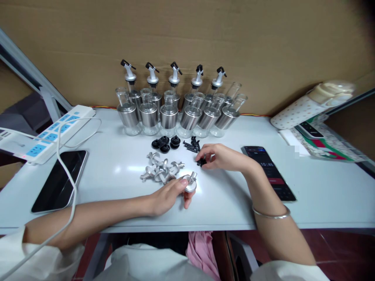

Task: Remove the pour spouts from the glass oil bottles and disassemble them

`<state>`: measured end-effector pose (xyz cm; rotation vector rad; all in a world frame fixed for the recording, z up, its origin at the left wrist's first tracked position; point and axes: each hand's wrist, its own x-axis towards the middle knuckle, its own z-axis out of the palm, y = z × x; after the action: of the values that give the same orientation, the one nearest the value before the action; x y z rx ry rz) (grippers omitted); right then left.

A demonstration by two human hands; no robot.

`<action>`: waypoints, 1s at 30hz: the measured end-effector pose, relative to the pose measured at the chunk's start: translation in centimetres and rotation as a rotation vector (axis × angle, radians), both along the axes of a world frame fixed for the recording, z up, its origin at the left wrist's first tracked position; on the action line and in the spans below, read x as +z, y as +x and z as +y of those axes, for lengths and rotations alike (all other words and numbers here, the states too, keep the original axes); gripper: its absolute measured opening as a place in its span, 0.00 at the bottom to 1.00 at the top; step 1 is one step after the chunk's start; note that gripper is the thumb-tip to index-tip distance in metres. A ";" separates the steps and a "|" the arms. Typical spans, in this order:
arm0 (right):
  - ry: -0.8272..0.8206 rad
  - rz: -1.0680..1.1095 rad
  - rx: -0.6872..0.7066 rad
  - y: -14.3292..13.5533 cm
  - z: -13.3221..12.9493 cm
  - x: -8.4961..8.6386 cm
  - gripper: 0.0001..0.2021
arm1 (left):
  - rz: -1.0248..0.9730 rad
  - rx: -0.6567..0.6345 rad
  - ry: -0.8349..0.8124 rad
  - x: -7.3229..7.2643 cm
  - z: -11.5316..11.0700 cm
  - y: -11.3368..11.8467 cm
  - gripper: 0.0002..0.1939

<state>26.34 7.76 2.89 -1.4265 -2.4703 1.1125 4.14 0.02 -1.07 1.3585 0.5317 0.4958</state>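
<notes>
My left hand grips a silver pourer spout between thumb and fingers, low over the table's front part. Just behind it lies a loose pile of silver pourer spouts. My right hand reaches down at a small heap of tiny black parts, its fingertips bent together among them; whether one is pinched I cannot make out. Beyond that hand are black levers. Several round black stoppers sit to the left of the levers.
Glass bottles with steel sleeves stand in rows at the back, several topped with finished pourers. A tablet and a power strip lie left, a white cable crossing my left arm. At right are a phone and a leaning flask.
</notes>
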 end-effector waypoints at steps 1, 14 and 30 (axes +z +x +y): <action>0.003 0.004 0.000 0.0 0.0 0.0 0.12 | 0.002 -0.001 -0.002 0.0 0.0 0.0 0.25; 0.084 0.231 -0.077 0.0 0.0 1.0 0.16 | -0.011 0.016 -0.036 -0.1 -0.1 0.0 0.28; -0.349 0.695 0.005 -4.3 -2.2 0.4 0.11 | -0.159 0.063 -0.211 -0.6 -0.1 0.4 0.34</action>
<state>22.03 5.56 3.25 -0.8603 -1.8488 1.7360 4.57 -0.07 -1.70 1.0938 0.4830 0.5768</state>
